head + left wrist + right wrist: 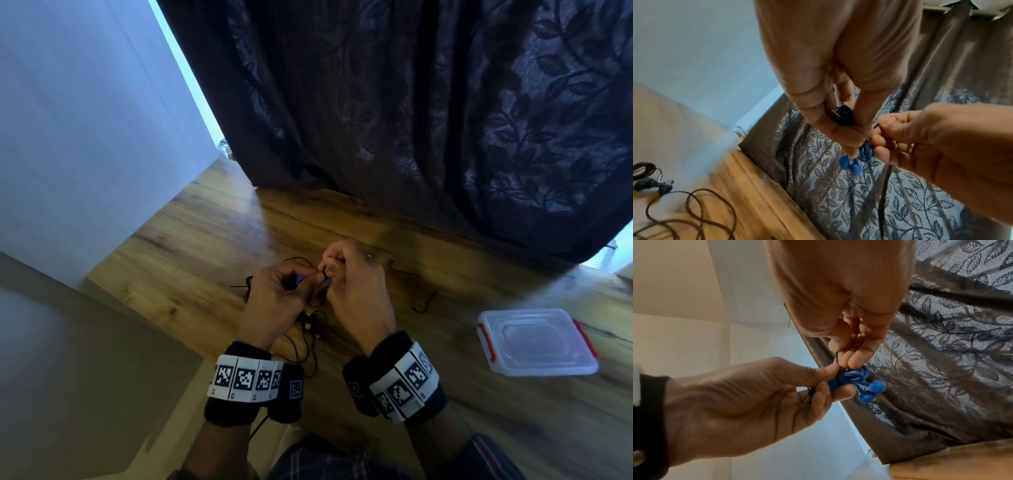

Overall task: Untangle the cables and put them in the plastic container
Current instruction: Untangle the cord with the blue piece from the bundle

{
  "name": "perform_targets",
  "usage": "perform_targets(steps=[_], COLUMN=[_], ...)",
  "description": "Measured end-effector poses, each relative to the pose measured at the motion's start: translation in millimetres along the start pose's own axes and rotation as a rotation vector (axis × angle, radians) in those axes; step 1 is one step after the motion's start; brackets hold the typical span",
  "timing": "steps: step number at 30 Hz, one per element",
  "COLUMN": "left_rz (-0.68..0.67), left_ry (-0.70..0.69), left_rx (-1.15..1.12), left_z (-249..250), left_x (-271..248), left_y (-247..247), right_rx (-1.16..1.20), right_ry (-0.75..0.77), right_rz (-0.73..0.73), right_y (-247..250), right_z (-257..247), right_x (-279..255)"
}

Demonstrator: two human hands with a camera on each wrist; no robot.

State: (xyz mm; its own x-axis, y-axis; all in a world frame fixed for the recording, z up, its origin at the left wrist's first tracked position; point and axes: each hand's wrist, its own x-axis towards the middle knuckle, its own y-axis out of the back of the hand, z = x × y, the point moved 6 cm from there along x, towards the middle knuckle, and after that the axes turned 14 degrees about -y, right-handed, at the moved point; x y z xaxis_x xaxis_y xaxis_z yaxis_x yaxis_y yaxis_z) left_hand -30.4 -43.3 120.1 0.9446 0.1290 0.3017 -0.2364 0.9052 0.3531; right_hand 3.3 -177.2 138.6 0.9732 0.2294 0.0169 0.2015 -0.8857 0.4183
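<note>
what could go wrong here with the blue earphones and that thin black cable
Left hand grips the bundled blue earphones while the right hand pinches the thin black cable; a hard pull may tighten the snag. The earbuds hang free and could catch. The plastic container has its lid on.

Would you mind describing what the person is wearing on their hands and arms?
Both hands, left hand and right hand, are bare, without gloves. Each wrist carries a black fabric band: the left wristband and right wristband are each ringed with white tiles printed with black square markers. A dark plaid sleeve covers the right forearm.
</note>
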Motion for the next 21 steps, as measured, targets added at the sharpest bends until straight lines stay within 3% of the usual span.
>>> perform_targets(steps=[5,10,16,21], left_rz=[-0.070,-0.064,0.045,0.288], left_ry=[-0.034,0.029,0.045,0.215], left_rx=[0.108,0.037,0.136,0.097], left_z=[-6,-29,-59,-104], left_x=[-1,-7,-18,-33], left_y=[-3,-5,-3,25], right_rx=[-0.027,-0.061,-0.021,-0.098], right_ry=[0.014,-0.001,-0.111,-0.213], right_rz=[0.056,0.026,-0.125,-0.163], right_y=[-6,-19,-35,-31], right_z=[7,23,47,67], right_x=[3,-2,3,12])
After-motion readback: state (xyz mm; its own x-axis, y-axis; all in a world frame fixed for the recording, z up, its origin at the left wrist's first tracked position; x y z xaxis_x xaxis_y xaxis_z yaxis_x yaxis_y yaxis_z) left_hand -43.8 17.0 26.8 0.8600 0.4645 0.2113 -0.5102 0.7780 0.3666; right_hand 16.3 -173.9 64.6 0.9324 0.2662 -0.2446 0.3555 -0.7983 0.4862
